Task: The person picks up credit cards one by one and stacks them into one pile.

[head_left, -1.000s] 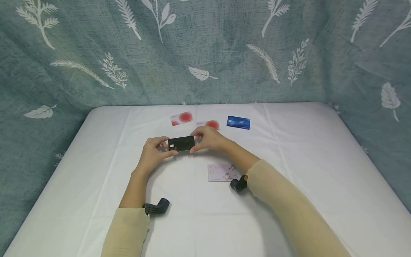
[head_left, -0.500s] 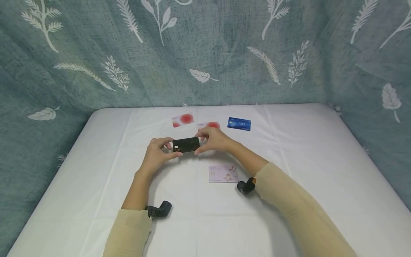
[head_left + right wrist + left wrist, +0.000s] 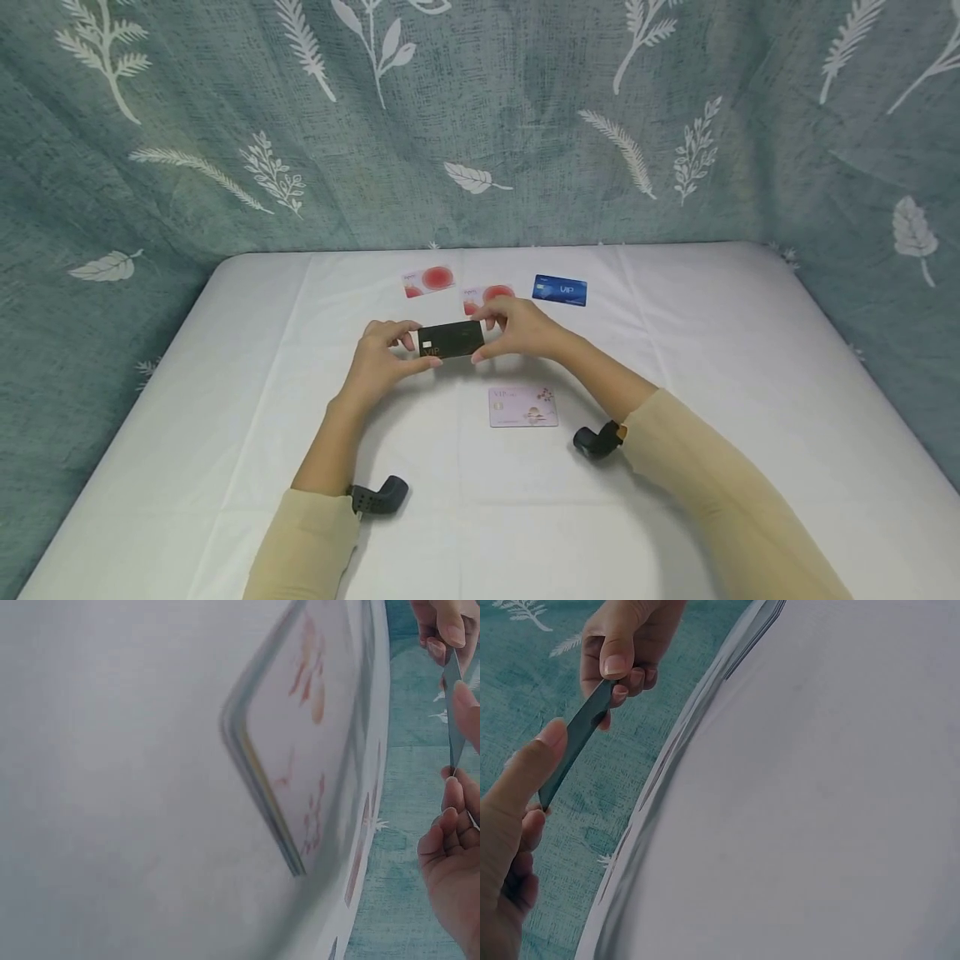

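A black VIP card point(image 3: 452, 339) with a small light chip mark is held above the table between both hands. My left hand point(image 3: 381, 354) pinches its left end, thumb at the lower edge and fingers at the upper. At the other end, my right hand point(image 3: 520, 329) pinches it the same way. In the left wrist view the card point(image 3: 576, 742) appears nearly edge-on between the two thumbs. Below the hands lies a pink VIP card point(image 3: 522, 407) with a flower print, which the right wrist view shows as a stack with several edges.
Along the far side of the white-covered table point(image 3: 225, 417) lie a card with a red circle point(image 3: 428, 281), a second such card point(image 3: 480, 298) partly behind the right hand, and a blue VIP card point(image 3: 559, 290). A green leaf-patterned cloth point(image 3: 525, 125) hangs behind the table.
Both hands have moved to the right together with the black card, still gripping its ends. The second red-circle card shows more than before. The cards on the table lie as before.
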`<action>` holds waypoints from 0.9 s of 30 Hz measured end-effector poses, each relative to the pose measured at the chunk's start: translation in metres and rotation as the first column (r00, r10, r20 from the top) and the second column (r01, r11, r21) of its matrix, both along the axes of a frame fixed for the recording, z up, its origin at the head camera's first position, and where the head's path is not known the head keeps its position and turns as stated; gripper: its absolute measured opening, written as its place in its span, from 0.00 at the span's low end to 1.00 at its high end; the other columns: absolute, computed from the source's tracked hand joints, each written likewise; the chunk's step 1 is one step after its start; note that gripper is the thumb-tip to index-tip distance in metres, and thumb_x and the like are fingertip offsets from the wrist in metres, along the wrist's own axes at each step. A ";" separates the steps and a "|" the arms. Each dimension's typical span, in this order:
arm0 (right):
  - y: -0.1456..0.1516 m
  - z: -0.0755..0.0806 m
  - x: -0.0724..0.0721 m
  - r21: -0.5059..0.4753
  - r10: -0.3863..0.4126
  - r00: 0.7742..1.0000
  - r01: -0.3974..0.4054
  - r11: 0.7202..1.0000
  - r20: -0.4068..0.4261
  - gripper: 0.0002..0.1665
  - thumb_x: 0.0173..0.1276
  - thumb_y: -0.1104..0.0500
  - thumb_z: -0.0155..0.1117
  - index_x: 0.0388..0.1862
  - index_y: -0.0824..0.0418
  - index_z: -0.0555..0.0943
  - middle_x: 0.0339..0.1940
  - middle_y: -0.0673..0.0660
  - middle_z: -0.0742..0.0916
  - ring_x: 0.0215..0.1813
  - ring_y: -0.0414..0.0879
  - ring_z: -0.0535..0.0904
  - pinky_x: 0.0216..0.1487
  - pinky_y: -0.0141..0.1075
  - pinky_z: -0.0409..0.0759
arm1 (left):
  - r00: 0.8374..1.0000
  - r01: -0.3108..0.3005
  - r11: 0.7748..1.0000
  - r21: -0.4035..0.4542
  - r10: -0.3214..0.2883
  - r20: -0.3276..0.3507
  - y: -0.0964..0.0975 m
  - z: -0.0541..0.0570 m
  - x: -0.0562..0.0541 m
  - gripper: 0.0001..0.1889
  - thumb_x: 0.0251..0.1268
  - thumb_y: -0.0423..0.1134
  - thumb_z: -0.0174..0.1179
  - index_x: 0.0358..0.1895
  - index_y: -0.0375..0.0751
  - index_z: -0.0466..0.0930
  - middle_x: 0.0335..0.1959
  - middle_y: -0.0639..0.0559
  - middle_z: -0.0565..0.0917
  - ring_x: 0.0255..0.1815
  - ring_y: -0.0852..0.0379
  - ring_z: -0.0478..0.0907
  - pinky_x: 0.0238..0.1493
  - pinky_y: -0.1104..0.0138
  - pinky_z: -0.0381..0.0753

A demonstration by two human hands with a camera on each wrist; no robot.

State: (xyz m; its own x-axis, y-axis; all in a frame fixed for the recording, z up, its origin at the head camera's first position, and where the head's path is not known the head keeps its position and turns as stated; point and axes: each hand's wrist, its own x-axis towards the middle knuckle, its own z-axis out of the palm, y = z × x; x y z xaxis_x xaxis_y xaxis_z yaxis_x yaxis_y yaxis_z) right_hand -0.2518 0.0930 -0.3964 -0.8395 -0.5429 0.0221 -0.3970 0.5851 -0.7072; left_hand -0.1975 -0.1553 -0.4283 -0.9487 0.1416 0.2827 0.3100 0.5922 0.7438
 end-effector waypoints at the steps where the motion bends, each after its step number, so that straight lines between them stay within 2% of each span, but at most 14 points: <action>1: 0.002 0.000 0.001 0.005 -0.002 1.000 0.002 1.000 -0.004 0.38 0.37 0.45 0.83 0.49 0.57 0.82 0.35 0.58 0.79 0.36 0.47 0.67 0.34 0.36 0.65 | 1.000 0.002 1.000 -0.007 -0.002 -0.006 0.002 0.000 0.001 0.29 0.40 0.47 0.77 0.49 0.41 0.80 0.29 0.51 0.77 0.44 0.53 0.66 0.43 0.61 0.68; 8: 0.013 0.003 0.009 -0.006 -0.006 0.999 0.006 1.000 -0.033 0.36 0.38 0.48 0.83 0.48 0.58 0.82 0.33 0.53 0.79 0.35 0.47 0.68 0.35 0.36 0.66 | 0.998 0.025 0.999 -0.041 -0.027 -0.055 0.011 0.003 0.004 0.29 0.38 0.47 0.77 0.47 0.41 0.81 0.28 0.51 0.77 0.41 0.54 0.66 0.40 0.63 0.68; 17: 0.028 0.003 0.020 -0.026 0.005 0.998 -0.007 1.000 -0.060 0.34 0.39 0.49 0.82 0.47 0.60 0.81 0.32 0.52 0.78 0.34 0.45 0.66 0.35 0.35 0.66 | 0.991 0.065 0.994 -0.086 -0.075 -0.114 0.022 0.006 0.007 0.29 0.36 0.48 0.78 0.46 0.41 0.81 0.28 0.54 0.76 0.40 0.55 0.65 0.38 0.64 0.68; 27: 0.044 0.007 0.034 -0.034 0.002 0.999 -0.003 0.999 -0.033 0.34 0.40 0.50 0.82 0.46 0.60 0.80 0.33 0.55 0.77 0.34 0.46 0.65 0.35 0.36 0.65 | 0.983 0.100 0.989 -0.106 -0.115 -0.142 0.037 0.009 0.016 0.28 0.36 0.48 0.78 0.44 0.40 0.81 0.27 0.54 0.75 0.39 0.54 0.65 0.37 0.65 0.67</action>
